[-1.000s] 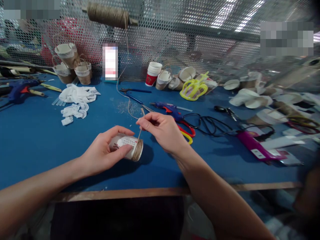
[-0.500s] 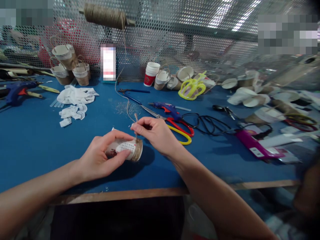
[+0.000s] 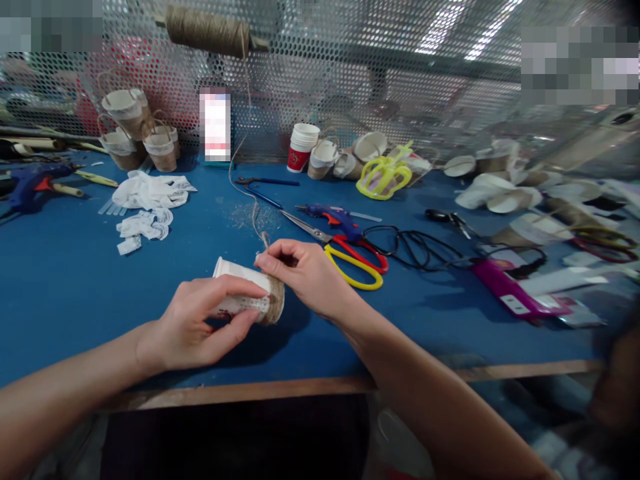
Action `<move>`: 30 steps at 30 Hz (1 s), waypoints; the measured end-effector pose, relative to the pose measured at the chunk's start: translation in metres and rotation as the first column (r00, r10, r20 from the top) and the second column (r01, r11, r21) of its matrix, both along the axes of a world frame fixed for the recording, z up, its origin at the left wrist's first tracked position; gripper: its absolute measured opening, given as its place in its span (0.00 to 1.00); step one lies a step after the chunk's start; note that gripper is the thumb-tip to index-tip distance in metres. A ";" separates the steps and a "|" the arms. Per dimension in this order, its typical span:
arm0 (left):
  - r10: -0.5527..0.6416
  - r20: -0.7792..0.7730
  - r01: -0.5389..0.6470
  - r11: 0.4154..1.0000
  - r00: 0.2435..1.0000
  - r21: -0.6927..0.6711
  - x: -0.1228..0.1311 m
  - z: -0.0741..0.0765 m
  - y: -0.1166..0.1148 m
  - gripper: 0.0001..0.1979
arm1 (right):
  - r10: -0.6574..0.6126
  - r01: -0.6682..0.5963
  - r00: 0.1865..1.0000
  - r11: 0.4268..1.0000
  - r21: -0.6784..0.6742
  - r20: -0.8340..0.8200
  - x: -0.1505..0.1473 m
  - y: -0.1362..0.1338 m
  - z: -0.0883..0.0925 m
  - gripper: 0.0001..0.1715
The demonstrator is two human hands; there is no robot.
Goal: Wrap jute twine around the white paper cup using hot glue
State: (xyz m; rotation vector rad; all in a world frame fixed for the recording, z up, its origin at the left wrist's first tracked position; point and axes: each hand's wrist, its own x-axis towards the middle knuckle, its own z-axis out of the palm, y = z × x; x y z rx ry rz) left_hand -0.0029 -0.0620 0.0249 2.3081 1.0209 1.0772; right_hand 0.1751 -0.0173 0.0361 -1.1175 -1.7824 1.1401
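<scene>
Item under inspection: a white paper cup (image 3: 242, 270), tilted on its side in the lower centre of the frame, rim toward the left, its right end wound with a band of brown twine (image 3: 275, 300); whether it bears on the blue table (image 3: 75, 293) cannot be told. The left hand (image 3: 200, 323) grips the cup, index finger along the upper side and thumb below. The right hand (image 3: 303, 270) is pinched at the fingertips on the twine beside the band. From there a slack strand (image 3: 254, 213) rises, passes across the pliers (image 3: 265, 197) near centre, and climbs to the twine spool (image 3: 207, 31) at the upper left of centre, in front of a perforated metal panel (image 3: 320, 80). Obstructions noted: scissors (image 3: 327, 238) with red and yellow handles lie just beside the right hand, their tips close to a pliers handle; above them in the frame lies a blue glue gun (image 3: 345, 223), its black cable (image 3: 415, 247) looping rightward toward a purple power strip (image 3: 515, 290). Left of centre, crumpled white material (image 3: 147, 190) lies well apart from the cup. Upper left: a group of twine-handled cups (image 3: 133, 125) and, farther out, a second glue gun (image 3: 30, 187). At the back, upper centre, stand a lit screen (image 3: 217, 127) and a stack of red-and-white cups (image 3: 300, 150), with a yellow openwork object (image 3: 383, 181) to their right. More cups (image 3: 507, 200), blurred, crowd the right side
</scene>
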 end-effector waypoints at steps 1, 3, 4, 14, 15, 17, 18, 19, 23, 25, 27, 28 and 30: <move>0.002 0.024 -0.002 1.000 1.000 -0.012 0.000 0.000 0.000 0.09 | -0.009 0.009 1.000 1.000 -0.007 0.007 0.000 0.001 0.000 0.15; 0.026 0.097 -0.020 0.998 0.995 -0.064 0.002 0.001 0.001 0.09 | -0.041 0.042 0.999 0.998 -0.046 0.015 0.000 0.003 -0.001 0.16; 0.059 0.137 -0.044 0.993 0.989 -0.109 0.002 0.002 0.002 0.09 | -0.065 0.065 0.998 0.995 -0.073 0.007 0.000 0.004 -0.002 0.16; 0.303 0.274 -0.168 0.891 0.913 -0.422 0.003 0.002 0.020 0.12 | -0.019 0.006 0.996 0.989 -0.145 -0.088 -0.002 -0.004 0.002 0.17; 0.291 0.251 -0.178 0.903 0.923 -0.391 0.003 0.002 0.020 0.11 | -0.002 -0.014 0.995 0.985 -0.171 -0.097 -0.002 -0.004 0.002 0.16; 0.253 0.213 -0.169 0.923 0.944 -0.347 0.003 0.002 0.019 0.12 | 0.007 -0.031 0.993 0.978 -0.207 -0.120 -0.001 -0.003 0.002 0.14; 0.233 0.214 -0.150 0.927 0.948 -0.344 0.003 0.002 0.019 0.14 | 0.006 -0.031 0.993 0.979 -0.201 -0.122 0.000 -0.002 0.002 0.14; 0.219 0.238 -0.124 0.926 0.946 -0.357 0.002 0.003 0.020 0.16 | 0.009 -0.029 0.994 0.984 -0.177 -0.112 0.000 -0.002 0.002 0.13; 0.253 0.520 0.068 0.851 0.816 -0.521 0.000 0.004 0.028 0.24 | 0.036 -0.037 0.999 0.998 0.047 0.018 0.000 -0.005 0.005 0.10; 0.292 0.594 0.186 0.768 0.750 -0.613 -0.001 0.005 0.033 0.22 | 0.053 -0.064 0.995 0.989 0.130 0.085 -0.001 -0.008 0.006 0.09; 0.301 0.607 0.240 0.723 0.736 -0.648 -0.001 0.005 0.034 0.18 | 0.071 -0.085 0.992 0.986 0.144 0.104 -0.001 -0.009 0.006 0.07; 0.292 0.602 0.238 0.726 0.743 -0.646 -0.001 0.004 0.034 0.17 | 0.080 -0.092 0.992 0.987 0.129 0.095 -0.001 -0.010 0.006 0.07; 0.271 0.570 0.185 0.766 0.776 -0.616 0.000 0.003 0.032 0.14 | 0.089 -0.094 0.994 0.992 0.090 0.061 -0.001 -0.009 0.005 0.08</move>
